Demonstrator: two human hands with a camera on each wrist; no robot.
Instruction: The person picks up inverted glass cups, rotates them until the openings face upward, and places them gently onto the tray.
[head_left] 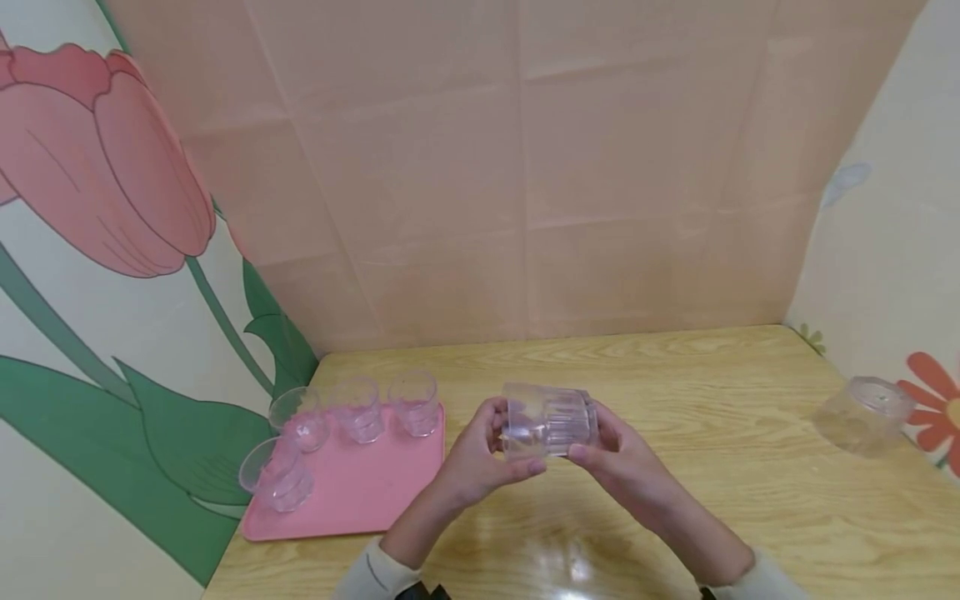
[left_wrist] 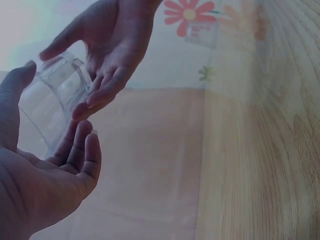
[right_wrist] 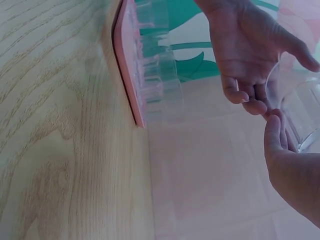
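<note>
A clear ribbed cup (head_left: pixel 550 421) is held on its side above the table, between both hands. My left hand (head_left: pixel 482 457) grips its smooth, wider rim end, thumb below and fingers behind. The right hand (head_left: pixel 628 468) holds the ribbed base end, with its thumb at the near side. In the left wrist view the cup (left_wrist: pixel 47 107) shows between the left thumb and curled fingers. The right wrist view shows the cup (right_wrist: pixel 299 107) partly cut off by the frame edge.
A pink tray (head_left: pixel 360 500) at the left carries several upright clear cups (head_left: pixel 416 408) along its back and left sides. Another clear cup (head_left: pixel 866 417) stands upside down at the far right. A peach-covered wall (head_left: pixel 517 183) rises behind the wooden table (head_left: pixel 720 400).
</note>
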